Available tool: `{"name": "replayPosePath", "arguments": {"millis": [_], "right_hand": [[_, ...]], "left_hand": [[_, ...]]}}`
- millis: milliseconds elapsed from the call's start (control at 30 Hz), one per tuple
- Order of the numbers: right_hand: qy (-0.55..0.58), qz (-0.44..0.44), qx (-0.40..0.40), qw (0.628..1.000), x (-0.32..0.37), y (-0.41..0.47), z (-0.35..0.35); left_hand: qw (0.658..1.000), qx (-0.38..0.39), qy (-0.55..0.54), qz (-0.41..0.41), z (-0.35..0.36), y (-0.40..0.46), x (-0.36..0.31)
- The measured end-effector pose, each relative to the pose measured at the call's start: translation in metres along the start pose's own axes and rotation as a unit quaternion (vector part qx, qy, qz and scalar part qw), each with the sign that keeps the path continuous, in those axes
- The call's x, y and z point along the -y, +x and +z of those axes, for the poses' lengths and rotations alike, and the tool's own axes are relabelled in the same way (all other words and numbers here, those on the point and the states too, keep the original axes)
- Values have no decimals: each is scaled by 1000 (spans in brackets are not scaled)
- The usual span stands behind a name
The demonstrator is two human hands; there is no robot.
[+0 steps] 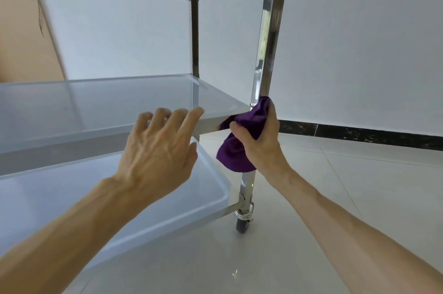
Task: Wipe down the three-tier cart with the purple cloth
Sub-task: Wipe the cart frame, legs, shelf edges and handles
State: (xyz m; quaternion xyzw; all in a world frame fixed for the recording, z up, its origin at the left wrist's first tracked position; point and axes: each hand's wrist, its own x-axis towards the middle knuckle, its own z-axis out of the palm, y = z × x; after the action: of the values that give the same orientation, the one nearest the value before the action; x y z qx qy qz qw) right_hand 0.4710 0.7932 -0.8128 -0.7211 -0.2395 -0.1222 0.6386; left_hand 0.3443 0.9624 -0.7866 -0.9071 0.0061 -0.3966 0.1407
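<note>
I see my right hand (pixel 260 140) gripping the bunched purple cloth (pixel 239 147), pressing it against the cart's near corner post (pixel 266 53) just where the middle shelf (pixel 119 104) meets it — part of the cloth hangs below my palm. My left hand (pixel 155 152) is spread, fingertips resting on the middle shelf's front rim, above the bottom tray (pixel 211 185).

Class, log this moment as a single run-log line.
step: wiping cart | right hand: grips purple cloth at front post by middle shelf | left hand: open, fingers at shelf edge
</note>
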Motion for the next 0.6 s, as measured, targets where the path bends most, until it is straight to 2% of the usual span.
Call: {"name": "replayPosePath", "arguments": {"millis": [133, 233, 400, 500, 600], "right_hand": [[-50, -6, 37, 998, -18, 0, -6], [-77, -59, -40, 994, -24, 10, 2], [-53, -44, -121, 990, -38, 17, 15], [-59, -12, -103, 993, -62, 4, 17], [-97, 111, -7, 989, -110, -31, 15]], "left_hand": [[1000, -10, 16, 0, 16, -13, 1], [999, -45, 2, -17, 21, -12, -3], [997, -66, -11, -24, 25, -13, -5], [998, -65, -8, -20, 26, -14, -4], [997, -68, -7, -24, 26, -15, -4]]}}
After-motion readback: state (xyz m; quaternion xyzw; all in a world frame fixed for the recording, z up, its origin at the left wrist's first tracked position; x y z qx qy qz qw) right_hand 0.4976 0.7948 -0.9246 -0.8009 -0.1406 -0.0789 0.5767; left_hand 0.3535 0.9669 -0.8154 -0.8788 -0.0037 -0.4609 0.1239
